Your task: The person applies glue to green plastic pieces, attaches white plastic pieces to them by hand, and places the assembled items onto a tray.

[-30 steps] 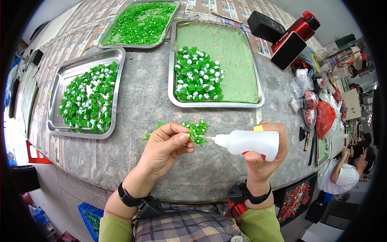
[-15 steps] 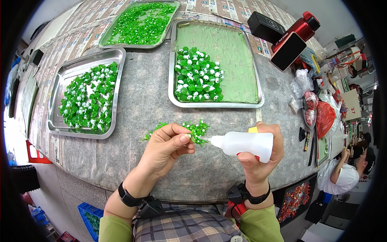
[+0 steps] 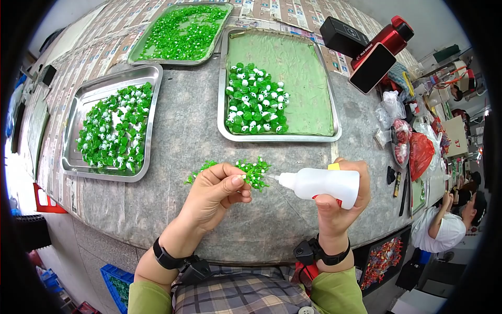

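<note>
One small pale piece [image 3: 244,177] is in the left hand [image 3: 214,196], whose grip is closed on it, thumb against forefinger, above the near part of the worktop [image 3: 188,120]. The right hand [image 3: 339,215] has its grip wrapped round a white bottle [image 3: 327,183], tipped nearly level, its thin nozzle [image 3: 273,178] pointing left at the piece; whether the tip touches it, I cannot tell. Just behind the left hand, a loose pile [image 3: 255,168] of small green and white bits lies on the worktop. Beyond it sits a green-lined tray [image 3: 308,78], with green-and-white balls [image 3: 256,99] gathered along its left side. A steel tray [image 3: 97,94] at left carries more green-and-white parts [image 3: 115,128], and a far tray [image 3: 228,15] is spread with green bits [image 3: 180,34]. Toward the right are a black box [image 3: 342,36], a red flask [image 3: 392,35], a phone [image 3: 372,68] and a red bag [image 3: 420,155].
</note>
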`<state>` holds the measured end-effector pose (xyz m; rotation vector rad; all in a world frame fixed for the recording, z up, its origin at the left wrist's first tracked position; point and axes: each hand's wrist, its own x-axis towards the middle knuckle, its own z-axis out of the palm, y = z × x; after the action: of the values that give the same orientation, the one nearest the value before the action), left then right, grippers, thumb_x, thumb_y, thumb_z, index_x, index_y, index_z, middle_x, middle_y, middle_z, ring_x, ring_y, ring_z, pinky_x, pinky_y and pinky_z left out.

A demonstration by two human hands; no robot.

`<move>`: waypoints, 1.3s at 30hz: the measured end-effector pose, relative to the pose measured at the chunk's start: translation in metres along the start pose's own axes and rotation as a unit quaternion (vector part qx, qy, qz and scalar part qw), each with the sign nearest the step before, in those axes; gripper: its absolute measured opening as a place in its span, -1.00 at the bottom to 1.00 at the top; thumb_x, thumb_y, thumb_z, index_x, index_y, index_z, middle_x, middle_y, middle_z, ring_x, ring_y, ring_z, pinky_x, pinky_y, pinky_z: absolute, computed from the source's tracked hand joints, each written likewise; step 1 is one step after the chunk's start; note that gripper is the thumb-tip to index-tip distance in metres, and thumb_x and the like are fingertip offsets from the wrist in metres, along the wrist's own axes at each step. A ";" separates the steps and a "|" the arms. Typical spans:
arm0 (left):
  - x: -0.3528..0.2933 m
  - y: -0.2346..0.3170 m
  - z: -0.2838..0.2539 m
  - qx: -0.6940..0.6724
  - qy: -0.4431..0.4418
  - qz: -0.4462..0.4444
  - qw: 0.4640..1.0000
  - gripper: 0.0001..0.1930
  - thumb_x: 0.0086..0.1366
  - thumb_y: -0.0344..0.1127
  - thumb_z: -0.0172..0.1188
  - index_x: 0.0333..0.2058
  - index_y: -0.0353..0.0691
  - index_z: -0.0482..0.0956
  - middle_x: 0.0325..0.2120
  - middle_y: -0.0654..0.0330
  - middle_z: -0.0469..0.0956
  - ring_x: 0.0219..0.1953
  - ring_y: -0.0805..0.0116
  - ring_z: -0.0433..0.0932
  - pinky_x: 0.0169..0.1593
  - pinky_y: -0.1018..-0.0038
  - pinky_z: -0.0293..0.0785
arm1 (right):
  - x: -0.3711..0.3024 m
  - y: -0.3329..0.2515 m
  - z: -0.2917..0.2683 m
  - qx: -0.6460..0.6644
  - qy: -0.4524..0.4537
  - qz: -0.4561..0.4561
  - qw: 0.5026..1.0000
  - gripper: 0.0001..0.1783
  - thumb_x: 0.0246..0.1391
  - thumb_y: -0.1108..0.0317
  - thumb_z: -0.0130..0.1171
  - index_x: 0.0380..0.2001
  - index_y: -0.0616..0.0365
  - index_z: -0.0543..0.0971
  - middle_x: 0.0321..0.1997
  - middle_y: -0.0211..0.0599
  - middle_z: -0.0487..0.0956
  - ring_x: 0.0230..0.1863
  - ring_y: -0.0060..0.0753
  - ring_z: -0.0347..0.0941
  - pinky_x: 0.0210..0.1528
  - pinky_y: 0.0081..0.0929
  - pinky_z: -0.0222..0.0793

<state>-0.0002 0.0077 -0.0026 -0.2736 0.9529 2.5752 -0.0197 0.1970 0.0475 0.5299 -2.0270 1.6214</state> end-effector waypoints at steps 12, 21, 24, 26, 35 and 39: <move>-0.001 0.000 0.005 0.023 0.032 0.040 0.998 -0.90 0.03 -0.41 0.11 -0.45 -0.26 0.43 -0.56 0.22 0.46 -0.52 0.48 0.45 -0.39 0.60 0.43 | 0.000 0.000 -0.002 0.018 0.011 -0.020 1.000 -0.49 -0.46 0.15 0.36 -0.47 0.22 0.35 -0.53 -0.38 0.34 -0.59 -0.61 0.25 -0.61 -0.68 0.11; -0.002 0.000 0.007 0.080 0.070 0.102 0.989 -0.87 -0.01 -0.48 0.13 -0.42 -0.28 0.44 -0.53 0.22 0.47 -0.50 0.50 0.45 -0.38 0.63 0.39 | -0.001 0.001 0.000 0.019 -0.027 0.015 0.999 -0.51 -0.43 0.17 0.35 -0.48 0.22 0.35 -0.59 -0.36 0.37 -0.63 -0.60 0.25 -0.61 -0.68 0.11; -0.002 0.001 0.007 0.079 0.071 0.109 0.988 -0.87 -0.01 -0.49 0.13 -0.42 -0.28 0.43 -0.53 0.22 0.47 -0.49 0.50 0.45 -0.38 0.64 0.39 | -0.002 0.001 0.000 0.012 -0.032 0.021 0.999 -0.51 -0.44 0.17 0.35 -0.48 0.22 0.36 -0.59 -0.35 0.38 -0.63 -0.60 0.26 -0.61 -0.68 0.12; -0.002 0.001 0.008 0.078 0.069 0.111 0.988 -0.87 -0.01 -0.49 0.12 -0.41 -0.28 0.43 -0.53 0.22 0.47 -0.49 0.50 0.45 -0.38 0.64 0.39 | -0.002 0.000 0.001 0.028 -0.023 0.039 0.999 -0.52 -0.43 0.17 0.35 -0.49 0.22 0.36 -0.59 -0.35 0.38 -0.62 -0.59 0.26 -0.60 -0.68 0.13; -0.002 0.000 0.006 0.089 0.067 0.110 0.988 -0.86 0.00 -0.46 0.12 -0.42 -0.29 0.39 -0.51 0.23 0.43 -0.48 0.49 0.45 -0.35 0.55 0.47 | -0.001 0.003 -0.006 0.022 0.057 0.027 0.998 -0.51 -0.37 0.13 0.31 -0.45 0.21 0.34 -0.51 -0.40 0.37 -0.59 -0.63 0.27 -0.56 -0.69 0.18; -0.001 0.001 0.005 0.059 0.068 0.115 0.989 -0.88 0.02 -0.48 0.10 -0.40 -0.30 0.42 -0.51 0.19 0.47 -0.47 0.46 0.46 -0.35 0.59 0.42 | 0.017 0.004 -0.031 0.094 0.085 0.219 0.967 -0.55 -0.25 0.27 0.23 -0.32 0.24 0.29 -0.43 -0.39 0.38 -0.37 -0.61 0.34 -0.35 -0.69 0.27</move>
<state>0.0004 0.0101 0.0022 -0.3269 1.2489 2.7202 -0.0320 0.2286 0.0600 -0.0066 -1.9634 2.0503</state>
